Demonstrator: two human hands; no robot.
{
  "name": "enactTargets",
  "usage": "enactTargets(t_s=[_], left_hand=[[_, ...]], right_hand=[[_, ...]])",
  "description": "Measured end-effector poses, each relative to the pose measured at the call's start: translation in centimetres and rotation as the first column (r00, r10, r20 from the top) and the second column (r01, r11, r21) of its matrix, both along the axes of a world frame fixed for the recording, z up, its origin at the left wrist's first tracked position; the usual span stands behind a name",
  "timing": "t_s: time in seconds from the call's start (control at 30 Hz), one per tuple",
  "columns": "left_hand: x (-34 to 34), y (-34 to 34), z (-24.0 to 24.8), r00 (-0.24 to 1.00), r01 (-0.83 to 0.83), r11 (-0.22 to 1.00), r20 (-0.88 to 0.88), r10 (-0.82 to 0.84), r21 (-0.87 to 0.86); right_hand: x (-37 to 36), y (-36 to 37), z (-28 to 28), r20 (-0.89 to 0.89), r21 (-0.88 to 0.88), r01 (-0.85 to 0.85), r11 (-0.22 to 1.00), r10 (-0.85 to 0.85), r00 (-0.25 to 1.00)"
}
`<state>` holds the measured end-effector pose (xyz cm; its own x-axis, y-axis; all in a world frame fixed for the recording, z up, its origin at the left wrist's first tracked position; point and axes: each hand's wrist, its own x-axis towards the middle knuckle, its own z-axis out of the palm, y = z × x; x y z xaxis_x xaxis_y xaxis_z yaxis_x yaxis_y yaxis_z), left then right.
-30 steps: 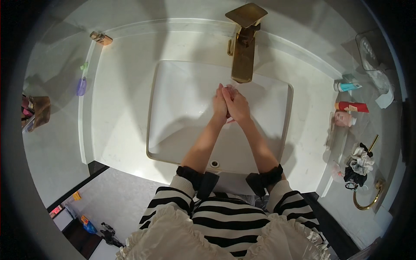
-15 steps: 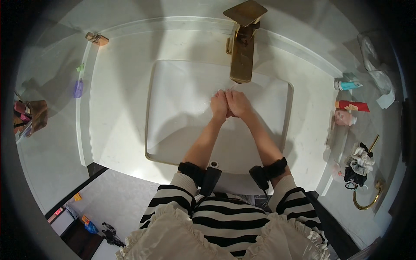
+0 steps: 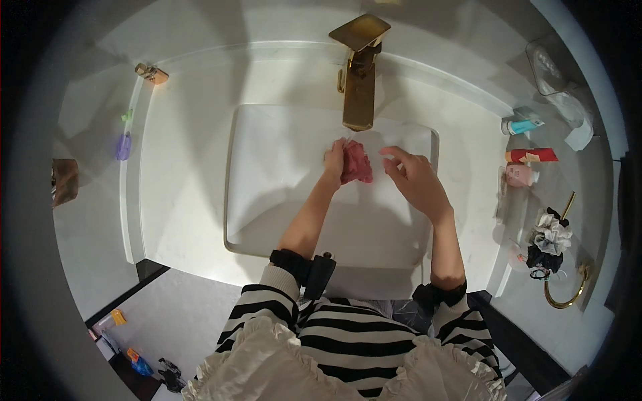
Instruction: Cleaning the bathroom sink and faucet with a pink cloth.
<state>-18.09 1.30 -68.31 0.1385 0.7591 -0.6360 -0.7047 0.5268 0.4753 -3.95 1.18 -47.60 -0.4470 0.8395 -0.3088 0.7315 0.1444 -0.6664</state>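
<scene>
Left grip [image 3: 334, 160] closed on crumpled pink-red cloth [image 3: 357, 164], held over white rectangular basin [image 3: 277, 154]. Right grip [image 3: 418, 179] well apart, to right of cloth, fingers loosely curled, thumb side spread, nothing visible between. Gold-coloured flat-sided metal faucet [image 3: 359, 97] just beyond cloth. Pale stone bench [image 3: 184, 160] around basin. Farther right: red flat tube [image 3: 531, 155], pink bottle [image 3: 519, 176].
</scene>
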Motion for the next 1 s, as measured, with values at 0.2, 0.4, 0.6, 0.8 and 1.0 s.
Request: enactTargets(t_s=[0.2, 0.4, 0.6, 0.8, 1.0], left_hand=[[-0.5, -0.2, -0.1, 0.958, -0.008, 0.999, -0.287, -0.007, -0.049], [-1.2, -0.7, 0.3, 0.922, -0.014, 0.995, -0.385, -0.025, -0.098], [-1.9, -1.7, 1.8, 0.864, 0.026, 0.986, -0.492, -0.105, -0.164], [-4.8, -4.2, 2.6, 0.757, 0.08, 0.987, -0.636, -0.151, -0.139], [-6.1, -6.8, 3.9, 0.866, 0.136, 0.99, -0.482, -0.134, -0.03]], right_hand=[[-2.4, 0.1, 5.5, -0.245, 0.174, 0.159, 0.972, -0.113, 0.963], [-6.9, 3.6, 5.5, -0.19, 0.558, 0.118, 0.821, -0.012, 0.982], [-6.5, 4.2, 3.4, 0.069, 0.662, -0.029, 0.749, -0.022, 0.997], [-6.1, 1.1, 2.0, -0.355, 0.45, 0.143, 0.881, 0.029, 0.934], [-2.3, -4.7, -8.2, -0.249, -0.091, 0.196, 0.976, -0.213, 0.945]])
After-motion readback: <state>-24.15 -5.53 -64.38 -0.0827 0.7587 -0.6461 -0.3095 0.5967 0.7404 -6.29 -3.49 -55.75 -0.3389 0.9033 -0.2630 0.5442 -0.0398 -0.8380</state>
